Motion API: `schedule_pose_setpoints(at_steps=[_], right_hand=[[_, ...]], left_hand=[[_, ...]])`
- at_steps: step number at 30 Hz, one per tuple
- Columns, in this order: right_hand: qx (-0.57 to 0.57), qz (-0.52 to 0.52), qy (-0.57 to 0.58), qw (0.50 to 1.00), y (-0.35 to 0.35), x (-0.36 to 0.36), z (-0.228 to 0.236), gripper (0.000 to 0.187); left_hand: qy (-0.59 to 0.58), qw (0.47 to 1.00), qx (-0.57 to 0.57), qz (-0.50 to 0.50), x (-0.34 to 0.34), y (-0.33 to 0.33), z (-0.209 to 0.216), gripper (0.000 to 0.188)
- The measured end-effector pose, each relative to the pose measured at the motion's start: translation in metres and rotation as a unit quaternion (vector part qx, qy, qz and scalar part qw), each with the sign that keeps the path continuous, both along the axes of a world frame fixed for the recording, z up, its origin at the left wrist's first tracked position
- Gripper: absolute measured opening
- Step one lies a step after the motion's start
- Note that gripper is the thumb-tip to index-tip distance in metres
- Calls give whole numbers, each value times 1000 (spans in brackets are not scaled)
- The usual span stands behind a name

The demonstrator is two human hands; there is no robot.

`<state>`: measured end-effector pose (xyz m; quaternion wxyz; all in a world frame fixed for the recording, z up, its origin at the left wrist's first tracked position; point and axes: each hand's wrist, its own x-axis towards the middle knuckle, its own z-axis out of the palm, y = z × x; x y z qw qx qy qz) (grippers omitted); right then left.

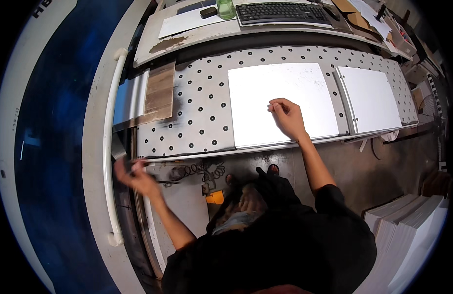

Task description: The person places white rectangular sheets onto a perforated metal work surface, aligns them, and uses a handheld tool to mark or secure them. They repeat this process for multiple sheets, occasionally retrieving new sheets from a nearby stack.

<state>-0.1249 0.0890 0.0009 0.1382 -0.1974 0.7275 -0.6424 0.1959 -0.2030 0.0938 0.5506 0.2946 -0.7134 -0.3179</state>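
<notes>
My right hand (287,117) is over a large white board (280,83), its fingers curled in and pressed together. Whatever they might hold is hidden. The board lies flat on a pale worktable dotted with black round studs (202,110). My left hand (135,179) is smeared by motion beside the table's left front corner. Its thumb and fingers look apart, with nothing visible between them. Close to that hand runs a long white handle bar (111,147) on the face of a big machine with a dark blue window (59,137).
White panels (371,100) lie stacked at the table's right. A brown-stained plate (159,93) covers its left end. The shelf behind carries a keyboard (283,13) and a green cup (226,9). Below are coiled cable (211,169), a yellow object (215,197) and stacked white sheets (408,230).
</notes>
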Motion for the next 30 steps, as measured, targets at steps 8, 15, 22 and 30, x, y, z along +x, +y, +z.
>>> schedule_pose_setpoints(at_steps=[8, 15, 22, 30], right_hand=[[-96, -46, -47, 993, -4, -5, -10, 23], [-119, -79, -48, 989, -4, -6, -9, 21], [-147, -133, -49, 979, -2, -6, -10, 20], [-225, -277, 9, 934, 8, -14, -18, 25]], left_hand=[[-194, 849, 320, -373, -67, 94, -34, 39], [-281, 873, 247, -313, -93, 90, -22, 34], [-332, 853, 203, -348, -129, 96, -10, 33], [-382, 828, 91, -400, -203, 109, -19, 35]])
